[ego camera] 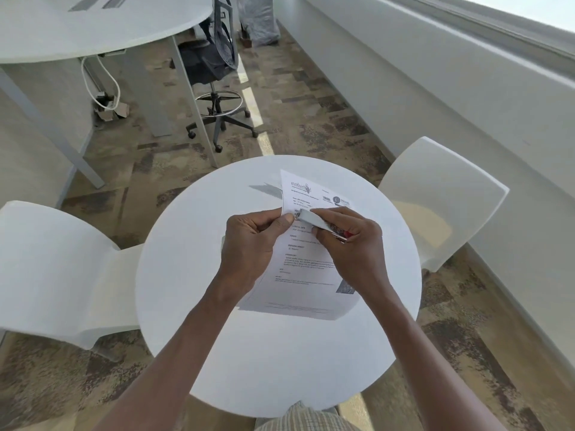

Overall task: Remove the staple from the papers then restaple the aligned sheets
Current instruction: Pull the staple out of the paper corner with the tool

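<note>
Head view: left hand (249, 241) grip pinches the papers (298, 269); right hand (354, 244) grip closed around a stapler (314, 219)

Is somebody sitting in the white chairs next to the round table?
No, both white chairs beside the round table have nobody on them.
</note>
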`<state>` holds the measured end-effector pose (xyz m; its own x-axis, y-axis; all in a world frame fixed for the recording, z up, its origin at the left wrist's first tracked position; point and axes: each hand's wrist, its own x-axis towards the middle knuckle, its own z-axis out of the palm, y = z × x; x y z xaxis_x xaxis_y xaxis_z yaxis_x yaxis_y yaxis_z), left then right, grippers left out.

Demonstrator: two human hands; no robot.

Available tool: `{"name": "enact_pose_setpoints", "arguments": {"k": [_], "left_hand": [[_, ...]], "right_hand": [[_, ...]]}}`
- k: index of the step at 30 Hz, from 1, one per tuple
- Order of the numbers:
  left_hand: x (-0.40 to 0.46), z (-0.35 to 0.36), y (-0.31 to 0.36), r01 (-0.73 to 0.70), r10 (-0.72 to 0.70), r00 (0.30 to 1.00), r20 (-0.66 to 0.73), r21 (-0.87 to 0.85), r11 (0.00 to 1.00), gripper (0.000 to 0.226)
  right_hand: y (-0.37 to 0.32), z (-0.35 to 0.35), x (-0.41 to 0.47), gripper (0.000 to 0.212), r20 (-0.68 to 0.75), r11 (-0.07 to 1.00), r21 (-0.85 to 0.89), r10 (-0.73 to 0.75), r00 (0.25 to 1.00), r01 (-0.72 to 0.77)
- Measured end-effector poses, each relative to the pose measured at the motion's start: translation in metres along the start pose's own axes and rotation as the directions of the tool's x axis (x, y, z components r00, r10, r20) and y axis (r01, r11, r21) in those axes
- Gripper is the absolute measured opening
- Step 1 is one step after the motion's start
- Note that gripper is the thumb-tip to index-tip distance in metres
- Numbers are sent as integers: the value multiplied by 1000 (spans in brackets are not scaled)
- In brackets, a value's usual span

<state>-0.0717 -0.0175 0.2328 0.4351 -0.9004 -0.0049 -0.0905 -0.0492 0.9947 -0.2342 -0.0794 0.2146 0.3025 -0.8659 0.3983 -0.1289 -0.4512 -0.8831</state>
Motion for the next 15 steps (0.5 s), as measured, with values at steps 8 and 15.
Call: {"name": "enact_pose_setpoints", "arguments": {"k": [8, 15], "left_hand": [[6, 5, 0, 10, -11, 1000, -28, -33, 999, 17], [11, 7, 0, 11, -9, 1000, 21, -96, 995, 15]], "right_hand": [[9, 14, -4, 31, -86, 996, -92, 7, 996, -15], [7, 4, 9, 31, 30, 997, 63, 45, 999, -47]]}}
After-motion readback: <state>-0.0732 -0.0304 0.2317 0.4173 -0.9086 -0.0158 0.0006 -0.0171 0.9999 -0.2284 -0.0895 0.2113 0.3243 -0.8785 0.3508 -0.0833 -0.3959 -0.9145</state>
